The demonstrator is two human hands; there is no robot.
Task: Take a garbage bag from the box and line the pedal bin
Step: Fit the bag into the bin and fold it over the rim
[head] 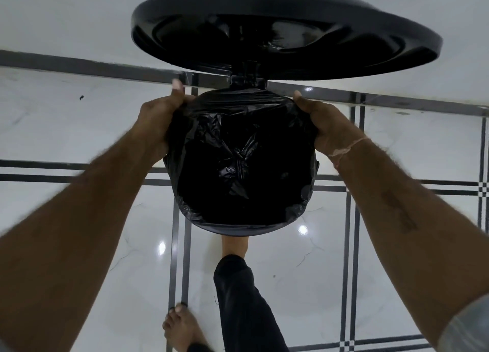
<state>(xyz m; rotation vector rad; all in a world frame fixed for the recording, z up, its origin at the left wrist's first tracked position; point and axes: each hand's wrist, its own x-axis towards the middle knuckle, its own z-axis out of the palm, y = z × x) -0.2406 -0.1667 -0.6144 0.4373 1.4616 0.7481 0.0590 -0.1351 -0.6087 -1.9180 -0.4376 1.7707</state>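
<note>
The pedal bin (247, 81) stands on the tiled floor (397, 245) against the wall (66, 15), seen from straight above. Its lid (285, 31) is tipped up and back. That is most likely because the right foot (234, 244) reaches in under the front of the bin, where the pedal would be, though the pedal itself is hidden. The left foot (180, 325) stays flat on the floor further back, carrying the weight.

The garbage bag (243, 161) is already down inside the bin, its crumpled bottom showing in the dark middle. Along the front and sides its mouth is turned out over the rim. The box it came from is not in view.

The left hand (161, 118) and the right hand (320, 121) each have a closed grip on the bag's edge, one at either side of the back of the rim, fingers wrapped over the plastic and thumbs pointing away. The film between them is stretched taut across the back, just below where the lid joins — the hands seem placed there because that is the last stretch still to be seated.

A pale thread (349, 146) circles the right wrist.

As I judge it, the lining is nearly finished — what is left is pulling this rear edge down over the rim without tearing the thin film on the lid's bracket.
</note>
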